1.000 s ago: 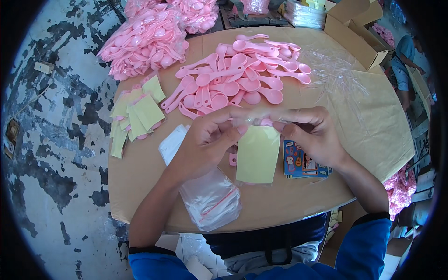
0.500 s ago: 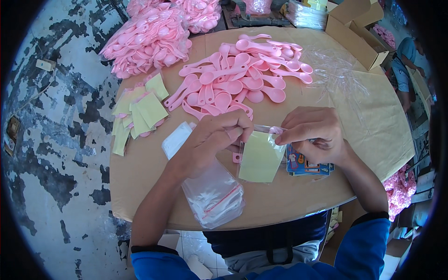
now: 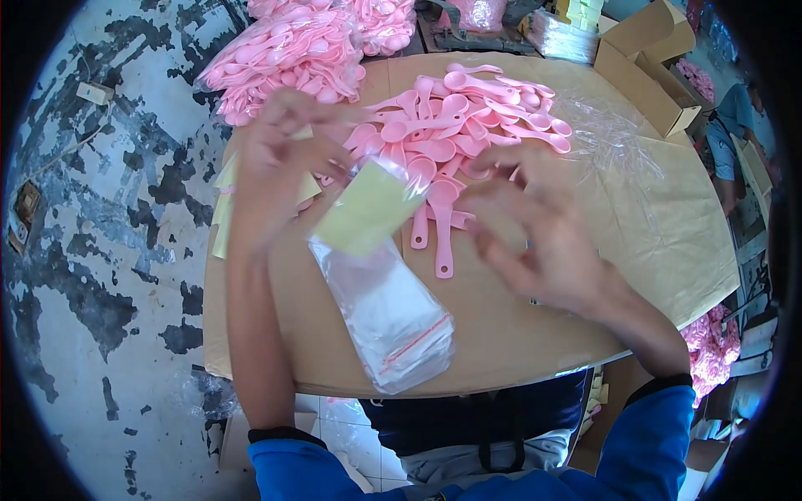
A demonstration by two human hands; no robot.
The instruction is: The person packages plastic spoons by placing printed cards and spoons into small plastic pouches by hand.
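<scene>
My left hand (image 3: 280, 159), smeared by motion, is raised over the far left of the table. At its fingertips hangs a small clear plastic bag (image 3: 363, 209) with a pale yellow card inside, tilted above a stack of empty clear bags (image 3: 401, 317). My right hand (image 3: 551, 242) is open and blurred, its fingers apart beside the near edge of the pink spoon pile (image 3: 434, 125). A single pink spoon (image 3: 444, 234) lies nearest me, handle toward me. Blue printed cards are mostly hidden under my right hand. Filled bags with yellow cards (image 3: 224, 221) lie partly behind my left forearm.
Large bags of pink spoons (image 3: 288, 63) stand at the far left. Loose clear wrapping (image 3: 610, 129) lies on the brown-covered table (image 3: 660, 250) at right, near an open cardboard box (image 3: 647, 75). A person (image 3: 728, 125) sits beyond the right edge.
My left hand has carried the bag with the yellow card up and left. My right hand has let go of it and spread its fingers.
</scene>
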